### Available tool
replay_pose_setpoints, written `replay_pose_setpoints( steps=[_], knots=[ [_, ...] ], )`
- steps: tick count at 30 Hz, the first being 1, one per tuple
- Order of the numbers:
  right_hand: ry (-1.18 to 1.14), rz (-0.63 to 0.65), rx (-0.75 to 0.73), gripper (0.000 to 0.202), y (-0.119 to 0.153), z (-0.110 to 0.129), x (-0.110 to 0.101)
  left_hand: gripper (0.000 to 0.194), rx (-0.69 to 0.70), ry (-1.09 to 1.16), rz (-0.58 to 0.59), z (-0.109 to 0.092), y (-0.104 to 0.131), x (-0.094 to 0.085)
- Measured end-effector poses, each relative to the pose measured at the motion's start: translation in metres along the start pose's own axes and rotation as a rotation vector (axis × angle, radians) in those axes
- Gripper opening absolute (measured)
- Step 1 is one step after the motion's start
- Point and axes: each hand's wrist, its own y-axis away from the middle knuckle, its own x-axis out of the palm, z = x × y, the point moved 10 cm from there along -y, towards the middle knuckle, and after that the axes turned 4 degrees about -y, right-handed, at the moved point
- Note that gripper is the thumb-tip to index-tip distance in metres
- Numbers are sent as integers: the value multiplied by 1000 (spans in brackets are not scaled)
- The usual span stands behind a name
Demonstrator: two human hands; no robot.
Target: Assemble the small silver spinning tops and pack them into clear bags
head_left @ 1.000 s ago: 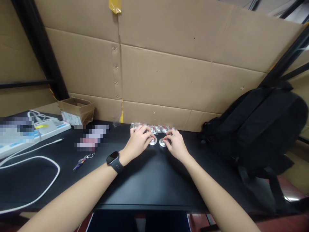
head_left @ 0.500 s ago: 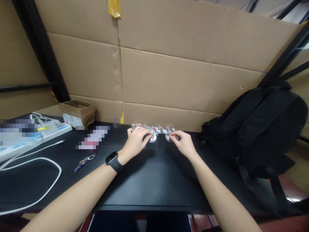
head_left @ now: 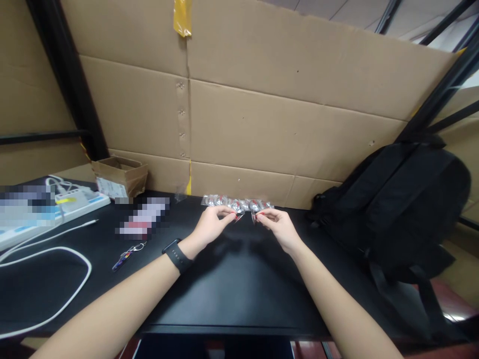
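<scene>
A shiny round silver disc with a red part point(head_left: 239, 218) is pinched between the thumb and fingers of my left hand point(head_left: 214, 223). Similarly, my right hand point(head_left: 281, 228) grips a second silver disc point(head_left: 254, 218) by its rim. Both discs are tilted nearly edge-on and face each other across a small gap, a little above the black table point(head_left: 239, 294). Just behind my fingertips, several silver discs with red marks in clear plastic wrapping point(head_left: 220, 200) lie in a row against the cardboard. My fingers partly cover the held discs. A dark watch is on my left wrist.
A black backpack point(head_left: 396, 199) stands on the right. On the left are a small cardboard box point(head_left: 130, 177), a white power strip point(head_left: 90, 202), a white cable point(head_left: 88, 269), a keychain point(head_left: 127, 257) and a blurred-out item point(head_left: 145, 217). A cardboard wall point(head_left: 243, 124) closes the back.
Both discs have turned from facing up to nearly edge-on. My hands have drawn slightly closer together and toward me, exposing more of the wrapped row.
</scene>
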Motion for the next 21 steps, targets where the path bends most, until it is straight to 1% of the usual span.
replay_pose_setpoints(
  steps=[3, 5, 8, 11, 14, 17, 21],
  knots=[
    [-35, -8, 5, 28, 2, -3, 7, 25, -119, 259, 37, 15, 0, 14],
    [-34, 4, 9, 28, 3, -7, 14, 29, -155, 347, 60, 18, 3, 22],
    [-33, 18, 2, 28, 5, -11, 24, 32, -183, 433, 76, 17, 7, 29],
    [-36, 13, -60, 25, 6, -9, 29, 35, -208, 477, 68, 19, 9, 30],
    [-26, 0, -115, 23, 7, -6, 31, 35, -238, 473, 66, 25, 10, 31],
    [-41, -6, -63, 23, 7, -11, 31, 32, -243, 451, 64, 27, 10, 31],
    [-79, -6, -30, 21, 8, -15, 31, 26, -223, 428, 46, 24, 11, 29]
  ],
)
